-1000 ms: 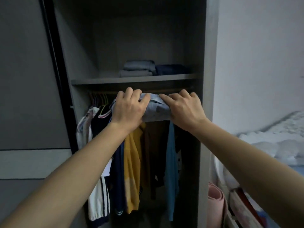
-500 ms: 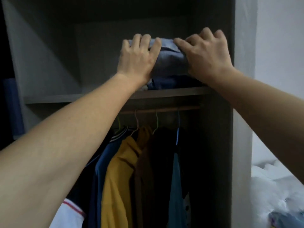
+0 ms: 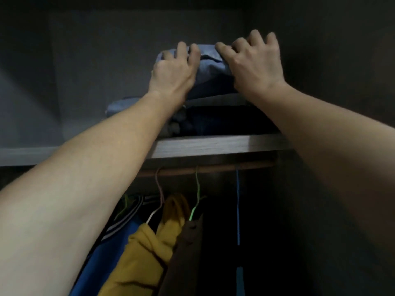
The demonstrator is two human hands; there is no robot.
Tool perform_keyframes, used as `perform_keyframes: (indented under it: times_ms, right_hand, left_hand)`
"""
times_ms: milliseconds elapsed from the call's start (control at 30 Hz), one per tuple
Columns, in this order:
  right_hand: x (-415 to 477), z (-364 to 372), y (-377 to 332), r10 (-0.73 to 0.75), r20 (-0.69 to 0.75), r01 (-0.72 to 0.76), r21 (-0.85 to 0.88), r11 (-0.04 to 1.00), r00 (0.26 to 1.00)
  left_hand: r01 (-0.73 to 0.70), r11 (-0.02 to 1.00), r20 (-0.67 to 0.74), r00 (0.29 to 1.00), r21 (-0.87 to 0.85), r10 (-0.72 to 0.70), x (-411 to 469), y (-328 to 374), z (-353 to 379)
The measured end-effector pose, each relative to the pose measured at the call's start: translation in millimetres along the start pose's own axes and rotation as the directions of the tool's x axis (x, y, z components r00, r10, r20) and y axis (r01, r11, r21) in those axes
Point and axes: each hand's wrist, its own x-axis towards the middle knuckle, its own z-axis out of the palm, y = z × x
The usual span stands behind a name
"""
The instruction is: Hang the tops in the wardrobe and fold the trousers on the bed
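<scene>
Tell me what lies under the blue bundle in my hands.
Visible: dark folded clothes on the shelf, a paler piece at their left. The left forearm and right forearm cover parts; whether the bundle rests on them is unclear.

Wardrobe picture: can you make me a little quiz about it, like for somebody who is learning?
1. True or false: the left hand and the right hand both hold the folded blue trousers.
2. What lies right under the trousers? A) a pile of folded clothes on the shelf; B) a shoe box; C) a pillow.
3. Fill the gap: the brightest hanging top is ____.
Key: 1 true; 2 A; 3 yellow.
</scene>
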Motion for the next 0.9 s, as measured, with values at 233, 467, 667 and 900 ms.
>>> perform_keyframes:
  times_ms: [233,467,667,900]
  right_hand:
    - [19,78,-11,0.028,0.512,-0.097,0.108,0.989,0.858]
    - [14,95,-6,-0.124,0.743,-0.137,0.280,0.950,0.658]
    - [7,89,-9,-0.098,0.744,-0.136,0.248,0.959,0.661]
    - [-11,53,-9,0.127,0.689,-0.284,0.118,0.952,0.714]
  left_hand:
    - [0.000,0.978,0.513,0.851,-0.209,0.110,28,16,75]
    - [0.005,0.907,0.581,0.770,-0.421,0.265,30,11,93]
    - [0.019,0.908,0.589,0.767,-0.418,0.255,29,14,96]
    - [-0.078,0.940,0.461,0.856,-0.332,0.234,13,11,52]
